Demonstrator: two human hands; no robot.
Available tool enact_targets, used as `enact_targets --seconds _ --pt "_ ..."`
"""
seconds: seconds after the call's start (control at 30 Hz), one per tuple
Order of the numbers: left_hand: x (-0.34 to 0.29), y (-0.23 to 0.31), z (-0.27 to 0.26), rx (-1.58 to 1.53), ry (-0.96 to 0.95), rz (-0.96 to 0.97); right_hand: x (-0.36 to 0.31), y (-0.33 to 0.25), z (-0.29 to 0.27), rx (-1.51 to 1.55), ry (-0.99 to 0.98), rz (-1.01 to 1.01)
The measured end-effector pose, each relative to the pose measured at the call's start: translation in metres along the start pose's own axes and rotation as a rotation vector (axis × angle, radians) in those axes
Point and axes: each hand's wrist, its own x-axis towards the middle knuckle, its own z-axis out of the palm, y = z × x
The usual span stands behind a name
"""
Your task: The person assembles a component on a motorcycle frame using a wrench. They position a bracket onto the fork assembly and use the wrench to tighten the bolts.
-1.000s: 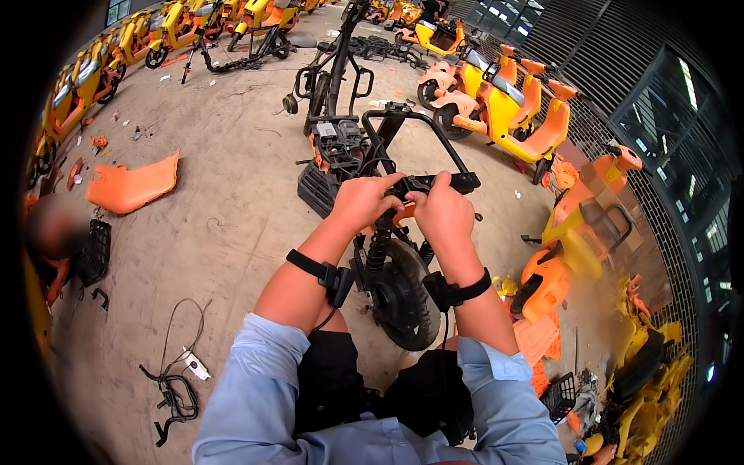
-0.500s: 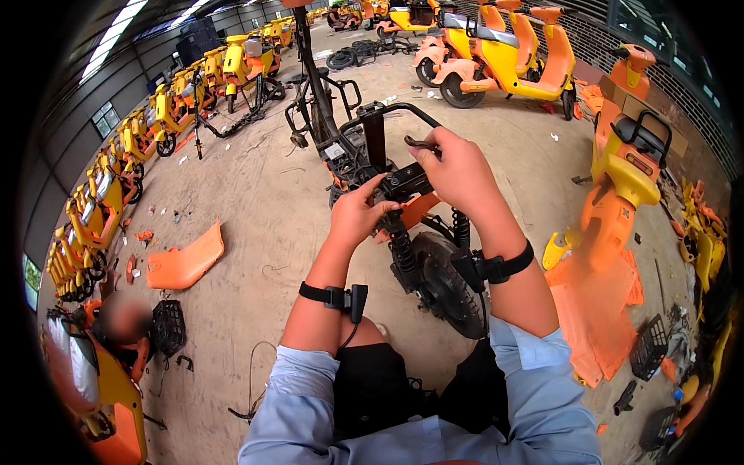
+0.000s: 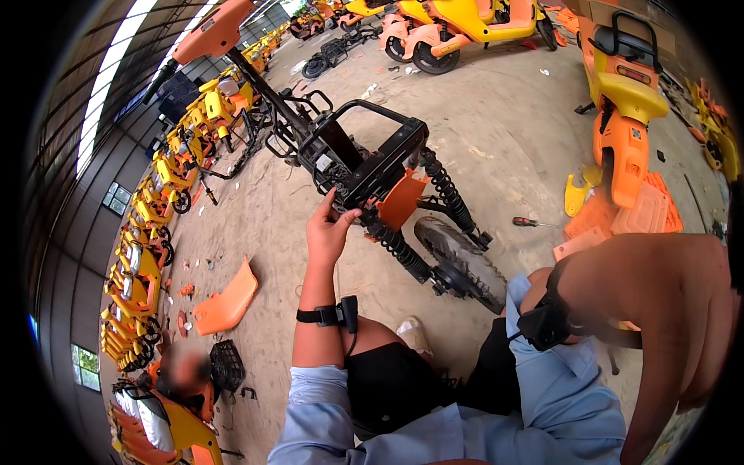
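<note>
A stripped scooter frame (image 3: 387, 167) stands in front of me, with black tubing, coil shock absorbers (image 3: 399, 248) and a rear wheel (image 3: 461, 271). My left hand (image 3: 327, 232) is at its near left corner, thumb and forefinger placed around the frame's edge above the left shock absorber. An orange plastic panel (image 3: 401, 200) hangs between the shock absorbers. My right hand (image 3: 651, 283) is away from the frame, large and partly blurred at the right edge. Its fingers point downward; a dark bar shows beside them, and whether they hold it cannot be made out.
A screwdriver (image 3: 535, 222) lies on the floor right of the wheel. Orange panels (image 3: 647, 205) lie near another scooter (image 3: 624, 147). A loose orange panel (image 3: 229, 298) is at left, near a blurred person (image 3: 186, 372) by a black basket (image 3: 227, 364). Yellow scooters (image 3: 143, 271) line the left wall.
My right hand has left the top of the frame, where it gripped a dark curved piece, and swung right toward me. My left hand stays at the frame. The view has shifted.
</note>
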Motion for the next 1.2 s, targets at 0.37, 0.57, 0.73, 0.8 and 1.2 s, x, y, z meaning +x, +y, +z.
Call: enact_targets --seconds 0.37,0.57,0.73,0.8,1.2 --pt "0.001 -0.005 0.007 -0.014 0.041 0.020 0.004 -0.031 0.022 -0.041 -0.010 -0.042" --pt "0.001 0.000 0.008 -0.035 0.035 0.033 0.004 -0.040 0.029 -0.045 -0.019 -0.071" --pt "0.002 0.003 0.008 0.016 0.037 0.031 0.001 -0.045 0.035 -0.039 -0.039 -0.096" --pt "0.000 0.004 0.007 0.006 0.033 0.033 0.001 -0.044 0.032 -0.042 -0.032 -0.100" --pt "0.002 -0.001 0.006 -0.007 0.027 0.043 0.005 -0.037 0.020 -0.041 -0.002 -0.055"
